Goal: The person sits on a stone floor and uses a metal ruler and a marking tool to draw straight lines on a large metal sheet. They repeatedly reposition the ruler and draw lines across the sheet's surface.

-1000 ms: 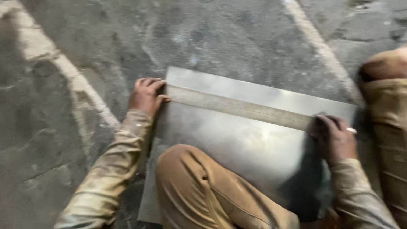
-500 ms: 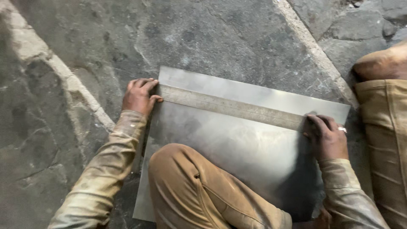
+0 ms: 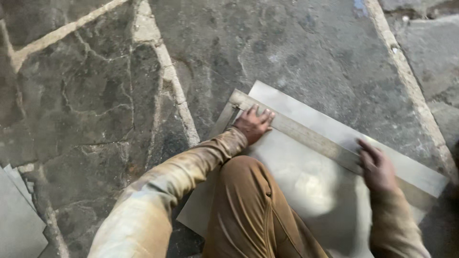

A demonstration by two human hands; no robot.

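- Far left, bottom: grey sheets (image 3: 16, 210) lie stacked on the stone floor (image 3: 95, 95), well apart from the work.
- Person's left arm, in a stained tan sleeve (image 3: 158, 191), reaches fwd; bent knee in brown trousers (image 3: 248, 210) rests on the near part of the metal sheet (image 3: 306, 191).
- Left hand (image 3: 252, 125): grip is flat & open, fingers spread, palm pressing down the left end of the steel ruler (image 3: 306, 136). It clasps nothing, just pins.
- Ruler lies across the sheet, running from its upper-left corner down toward the right edge, near & roughly parallel to the far edge; its left end seems to carry a square-type leg (image 3: 224, 119) hanging off the sheet's left side, though that's hard to tell.
- Right hand (image 3: 377, 167): blurred, fingers curled at the ruler's right part, touching it. Can't tell if the grip holds a scriber/pencil or how far shut it is.
- Progress, as a judgement: sheet is laid flat on the floor, ruler set & held at both ends, so alignment looks done. No scribed line or cut is visible on the sheet; marking & any cutting look not yet done.
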